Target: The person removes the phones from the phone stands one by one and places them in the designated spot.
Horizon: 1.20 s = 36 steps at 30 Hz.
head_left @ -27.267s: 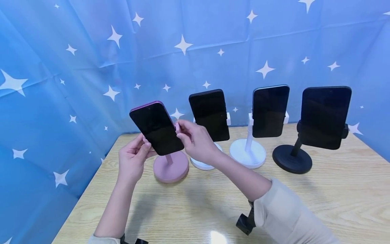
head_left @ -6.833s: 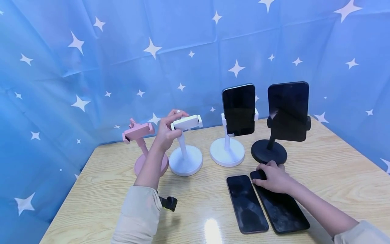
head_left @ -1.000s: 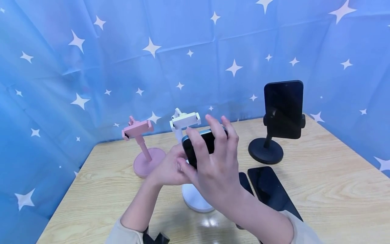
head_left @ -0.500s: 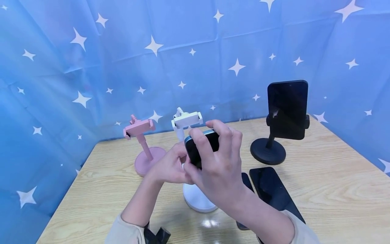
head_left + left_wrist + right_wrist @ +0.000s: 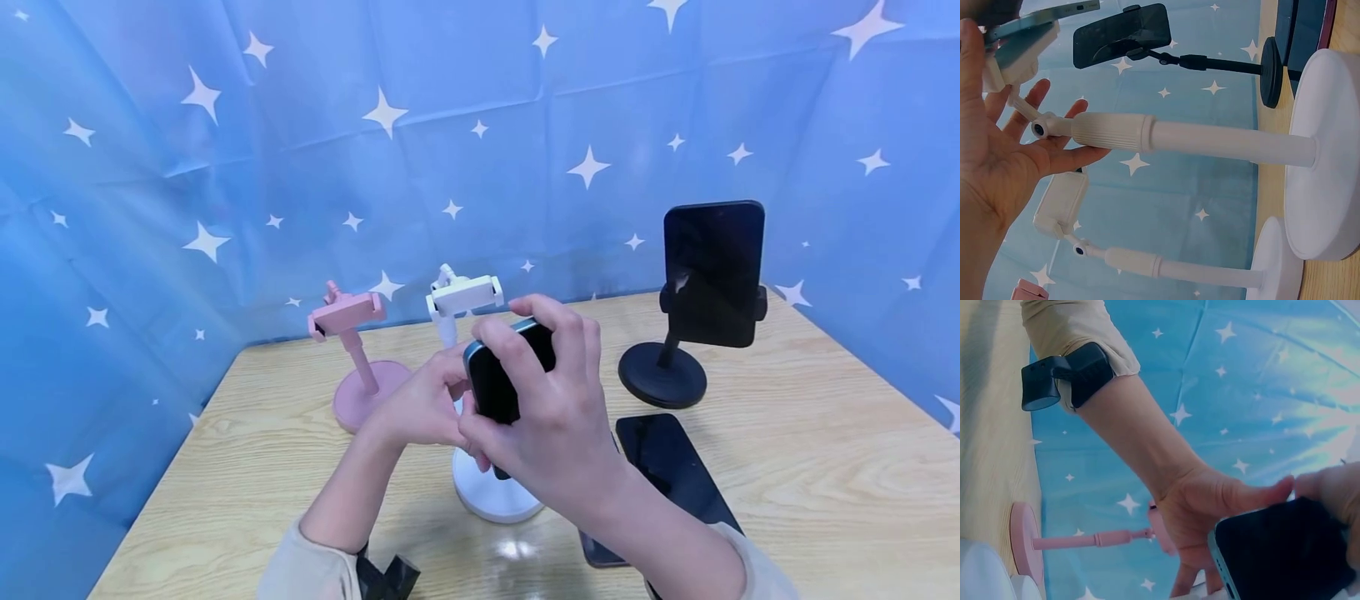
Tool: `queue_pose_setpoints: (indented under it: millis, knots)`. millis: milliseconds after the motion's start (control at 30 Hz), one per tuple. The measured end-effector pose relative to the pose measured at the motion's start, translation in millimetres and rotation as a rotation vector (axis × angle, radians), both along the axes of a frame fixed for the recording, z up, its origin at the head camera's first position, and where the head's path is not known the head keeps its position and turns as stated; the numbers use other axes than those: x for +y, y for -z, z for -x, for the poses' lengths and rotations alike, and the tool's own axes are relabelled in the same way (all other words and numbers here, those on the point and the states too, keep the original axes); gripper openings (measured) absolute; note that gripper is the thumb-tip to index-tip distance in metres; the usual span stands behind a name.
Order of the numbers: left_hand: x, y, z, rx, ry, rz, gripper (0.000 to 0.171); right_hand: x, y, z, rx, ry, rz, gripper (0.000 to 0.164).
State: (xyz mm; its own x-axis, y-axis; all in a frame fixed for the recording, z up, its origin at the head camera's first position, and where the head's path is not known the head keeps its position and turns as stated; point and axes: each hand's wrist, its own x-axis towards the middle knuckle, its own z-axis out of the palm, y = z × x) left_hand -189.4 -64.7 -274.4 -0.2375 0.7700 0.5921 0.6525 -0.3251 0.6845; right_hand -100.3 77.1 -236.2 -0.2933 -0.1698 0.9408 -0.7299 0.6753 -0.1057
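My right hand (image 5: 558, 417) grips a dark-screened phone (image 5: 495, 387) with a teal edge, thumb on one side and curled fingers on the other. That phone lies against the white clamp (image 5: 1025, 59) of a phone stand, whose round base (image 5: 495, 496) rests on the table near me. Behind the clamp, my left hand (image 5: 420, 408) holds the stand's head, with its fingers around the neck joint (image 5: 1041, 127) in the left wrist view. The two thumbs nearly meet at the phone's edge in the right wrist view. Much of the clamp is hidden in the head view.
A pink phone stand (image 5: 348, 315) and a second white stand (image 5: 465, 293) stand behind with no phones in them. At the right, a black stand (image 5: 660, 377) bears an upright phone (image 5: 712, 275). Two phones lie on the table, one black (image 5: 678, 471), one partly covered (image 5: 600, 552).
Earlier, all the stands held phones; two phones then lay on the table and this white stand came forward. Over the last second the phone has shifted slightly, its lower corner now showing, and my right fingers curl more.
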Motion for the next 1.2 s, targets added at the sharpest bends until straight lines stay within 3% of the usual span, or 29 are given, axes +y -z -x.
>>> queue_pose_setpoints:
  millis: [233,433,533,633,933,1200]
  knots:
    - [2,1.5,2.0,0.007,-0.021,-0.007,0.036,3,-1.2,-0.3,0.023,-0.060,0.031,0.045]
    - [2,2.7,0.1,-0.005,-0.027,0.001,0.041,9,7.0,7.6,0.043,-0.141,0.054,0.056]
    - [1,3.6,0.0,-0.019,-0.008,0.014,0.051,11,9.3,10.4,0.046,-0.181,0.062,0.059]
    - [1,4.3,0.8,-0.016,0.006,0.017,0.044,11,5.5,8.4,0.035,-0.208,0.074,0.058]
    - [7,5.5,-0.2,0.012,0.009,-0.060,0.038,16,1.0,6.1,-0.087,-0.260,0.111,0.060]
    - [11,5.0,-2.5,0.031,0.008,-0.085,0.045,23,-1.6,1.4,-0.237,-0.376,0.165,0.063]
